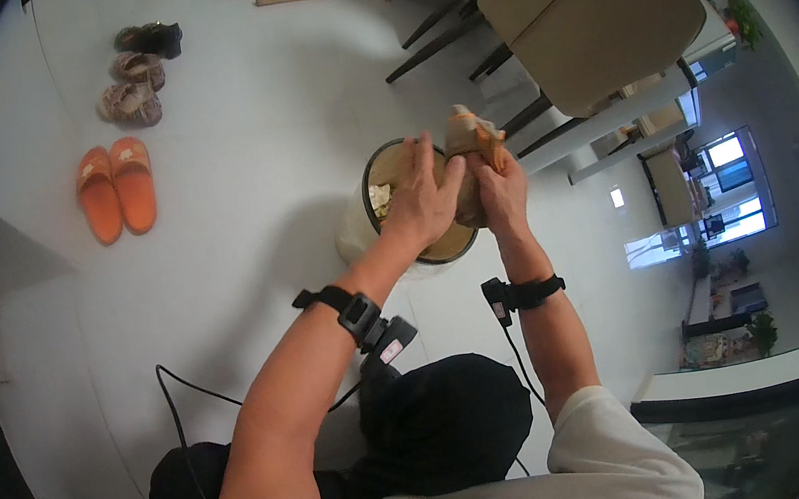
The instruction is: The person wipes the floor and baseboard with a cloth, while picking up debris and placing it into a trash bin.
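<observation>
My right hand (506, 194) grips a brownish-grey cloth item with orange trim (462, 137), perhaps a shoe or a slipper; its exact kind is unclear. My left hand (423, 197) is beside it, fingers spread, with the thumb close to or touching its left side. Beneath both hands stands a round trash bin (370, 212) with a dark rim and a pale liner. Crumpled whitish waste (380, 197) lies inside at the left. The hands and the item hide part of the bin's opening.
Orange slippers (116, 192) and several other shoes (131, 105) are on the floor at the left. Beige chairs with dark legs (588, 12) stand by a table at the upper right. Black cables run from both wrist straps past my knees.
</observation>
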### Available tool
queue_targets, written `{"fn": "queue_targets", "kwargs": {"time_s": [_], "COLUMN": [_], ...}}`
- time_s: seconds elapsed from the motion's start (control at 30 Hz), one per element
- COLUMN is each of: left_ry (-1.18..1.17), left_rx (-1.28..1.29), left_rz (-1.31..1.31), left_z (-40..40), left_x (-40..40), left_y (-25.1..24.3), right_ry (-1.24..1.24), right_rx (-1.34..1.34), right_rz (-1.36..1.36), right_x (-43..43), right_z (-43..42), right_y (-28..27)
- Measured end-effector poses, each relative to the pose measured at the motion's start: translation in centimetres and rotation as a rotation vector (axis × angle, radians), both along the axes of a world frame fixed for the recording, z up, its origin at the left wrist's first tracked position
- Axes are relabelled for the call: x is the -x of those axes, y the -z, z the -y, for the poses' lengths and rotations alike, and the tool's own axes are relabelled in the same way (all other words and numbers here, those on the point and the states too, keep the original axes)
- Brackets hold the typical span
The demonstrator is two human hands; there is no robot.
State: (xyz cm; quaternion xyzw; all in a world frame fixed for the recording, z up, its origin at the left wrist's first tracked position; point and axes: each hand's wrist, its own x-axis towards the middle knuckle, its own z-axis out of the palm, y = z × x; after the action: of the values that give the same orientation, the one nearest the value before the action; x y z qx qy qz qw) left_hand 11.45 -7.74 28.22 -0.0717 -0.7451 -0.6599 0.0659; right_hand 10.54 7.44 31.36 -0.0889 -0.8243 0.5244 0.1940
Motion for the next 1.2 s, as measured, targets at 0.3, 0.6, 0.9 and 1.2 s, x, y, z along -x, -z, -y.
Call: {"fn": "queue_targets", "kwargs": {"time_s": [0.3,0.6,0.9,1.2], "left_ry": [0.192,0.289,0.532,0.588], "left_rx": [0.2,0.162,-0.553,-0.72], "left_rz": [0.248,0.293,0.493,0.5], "left_z": [0.5,1.5,1.5,0.9], "left_x": [2.6,2.3,2.1,1.7], "left_y": [-1.7,-1.1,-4.0,-4.5], "right_ry": [-0.015,0.142,0.182,0.033], "right_rx": [-0.105,-0.496,-0.828,-0.746], "right_rz": [-0.144,-0.409,-0.367,-0.361], "right_x": [0.3,0.2,0.4,-0.1], "right_z": [-0.3,0.4,-2.3,-2.0], "right_y": [-0.2,-1.1,-2.9,-0.5]}}
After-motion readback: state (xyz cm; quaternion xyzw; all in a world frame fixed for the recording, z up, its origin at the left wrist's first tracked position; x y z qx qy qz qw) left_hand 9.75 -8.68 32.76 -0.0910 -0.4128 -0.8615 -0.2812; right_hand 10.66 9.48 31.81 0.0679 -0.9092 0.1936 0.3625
